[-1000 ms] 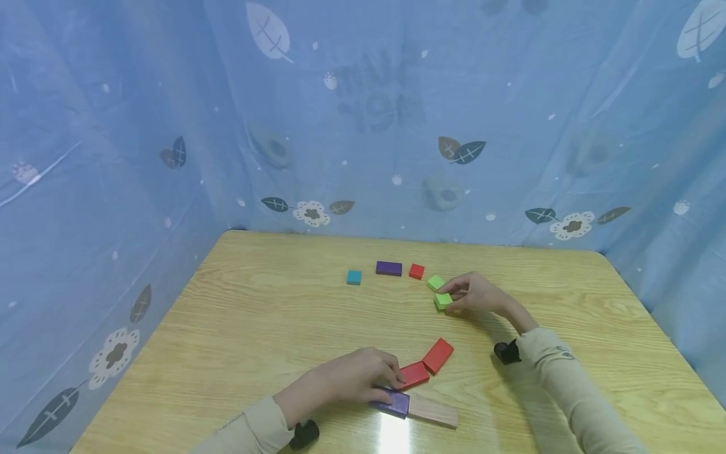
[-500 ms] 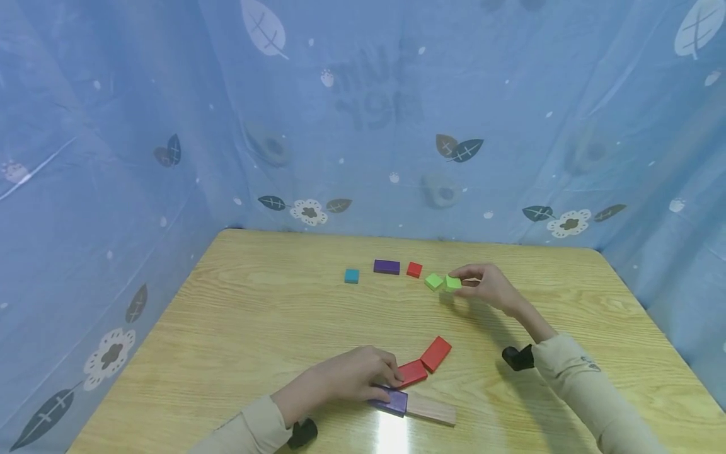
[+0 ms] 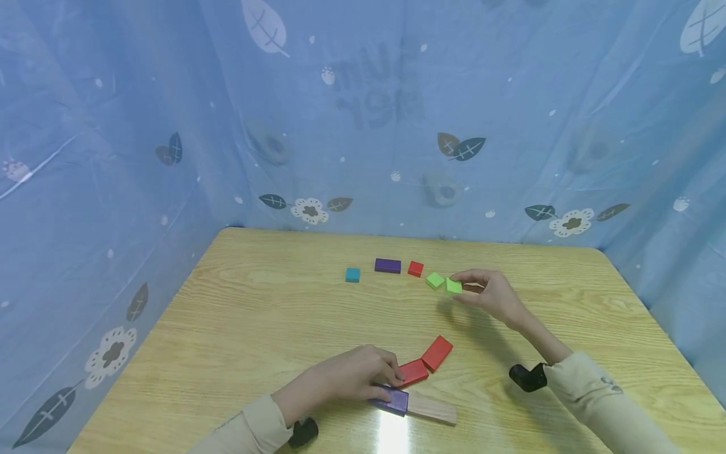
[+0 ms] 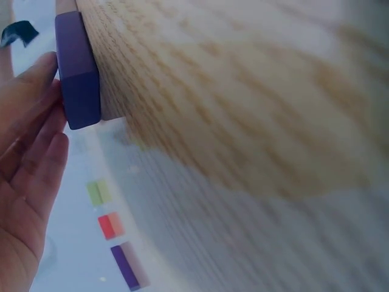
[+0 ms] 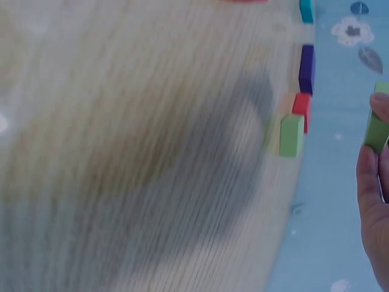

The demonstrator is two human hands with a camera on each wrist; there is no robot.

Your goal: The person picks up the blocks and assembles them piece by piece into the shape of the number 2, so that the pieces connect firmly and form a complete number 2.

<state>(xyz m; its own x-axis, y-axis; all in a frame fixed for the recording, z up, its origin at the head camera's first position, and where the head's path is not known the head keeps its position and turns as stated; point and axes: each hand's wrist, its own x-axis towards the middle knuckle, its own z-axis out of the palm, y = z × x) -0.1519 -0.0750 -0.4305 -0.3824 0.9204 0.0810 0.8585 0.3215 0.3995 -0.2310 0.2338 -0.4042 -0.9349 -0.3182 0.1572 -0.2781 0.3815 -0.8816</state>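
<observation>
My right hand (image 3: pixel 496 296) pinches a light green block (image 3: pixel 454 286) between thumb and fingers, just right of a second green block (image 3: pixel 435 280) on the table. In the right wrist view the held green block (image 5: pixel 375 125) appears at the right edge, apart from the tabletop. Near the front, my left hand (image 3: pixel 360 375) rests with its thumb on a purple block (image 3: pixel 397 402) and a fingertip at a red block (image 3: pixel 414 372). The left wrist view has that purple block (image 4: pixel 79 73) beside the fingertips. A plain wooden block (image 3: pixel 432 408) adjoins its right end.
Another red block (image 3: pixel 437 353) lies angled beyond the first. Along the back stand a blue block (image 3: pixel 353 275), a purple block (image 3: pixel 388 265) and a small red block (image 3: pixel 416 268), in a curved row with the green one. A blue patterned curtain (image 3: pixel 363 126) surrounds the wooden table (image 3: pixel 255 328).
My right hand has lifted the green block from in front of the other green one and shifted it to the right and slightly back. The left hand stays where it was.
</observation>
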